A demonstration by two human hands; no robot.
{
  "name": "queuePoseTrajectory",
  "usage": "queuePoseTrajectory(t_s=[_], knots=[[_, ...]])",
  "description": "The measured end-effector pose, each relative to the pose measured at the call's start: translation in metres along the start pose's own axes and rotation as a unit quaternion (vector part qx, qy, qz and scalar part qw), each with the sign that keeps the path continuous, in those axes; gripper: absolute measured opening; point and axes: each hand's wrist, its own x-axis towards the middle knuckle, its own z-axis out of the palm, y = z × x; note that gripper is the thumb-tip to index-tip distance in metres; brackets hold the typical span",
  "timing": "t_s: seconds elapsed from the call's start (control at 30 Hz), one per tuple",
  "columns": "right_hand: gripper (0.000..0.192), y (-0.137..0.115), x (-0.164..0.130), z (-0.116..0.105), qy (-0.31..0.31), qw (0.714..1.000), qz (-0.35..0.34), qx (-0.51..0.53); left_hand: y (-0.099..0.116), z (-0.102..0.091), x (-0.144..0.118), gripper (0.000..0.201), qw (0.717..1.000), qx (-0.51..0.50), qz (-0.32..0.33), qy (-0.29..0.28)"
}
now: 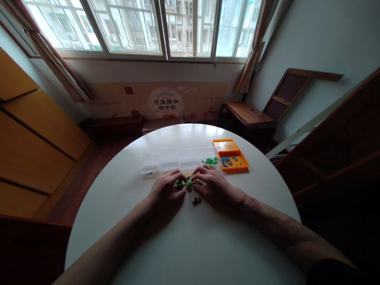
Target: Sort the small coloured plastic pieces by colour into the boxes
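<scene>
A small pile of green, yellow and dark brown plastic pieces (189, 183) lies on the white round table between my hands. My left hand (168, 186) rests at the pile's left side, fingers curled in, with small green pieces (179, 183) between thumb and forefinger. From the right, my right hand (211, 183) reaches in with bent fingers and thumb close together at the pile; whatever its tips hold is too small to make out. Just nearer to me sit a few dark brown pieces (196, 201).
Behind the hands lies a clear divided plastic box (169, 163), with green pieces (211, 161) in its right compartment. Beside it an orange case (245, 166) stands open, holding blue pieces (227, 161). A wooden chair (247, 113) is beyond the table (118, 245).
</scene>
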Motion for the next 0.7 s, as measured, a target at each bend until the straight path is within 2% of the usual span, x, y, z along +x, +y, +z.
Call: queuePoseTrajectory(t_s=[0.2,0.43,0.7], knots=[[0.024,0.005,-0.003,0.003,0.008,1.0,-0.019,0.018,-0.002,0.0,-0.001,0.007,1.0,0.004,0.005,-0.016],[0.012,0.009,-0.002,0.003,0.006,0.999,-0.028,0.021,0.001,-0.001,0.001,0.01,1.0,-0.006,0.011,-0.012],[0.014,0.0,0.0,-0.003,-0.003,1.0,-0.009,0.017,-0.004,0.0,-0.001,0.009,1.0,-0.009,0.014,-0.008]])
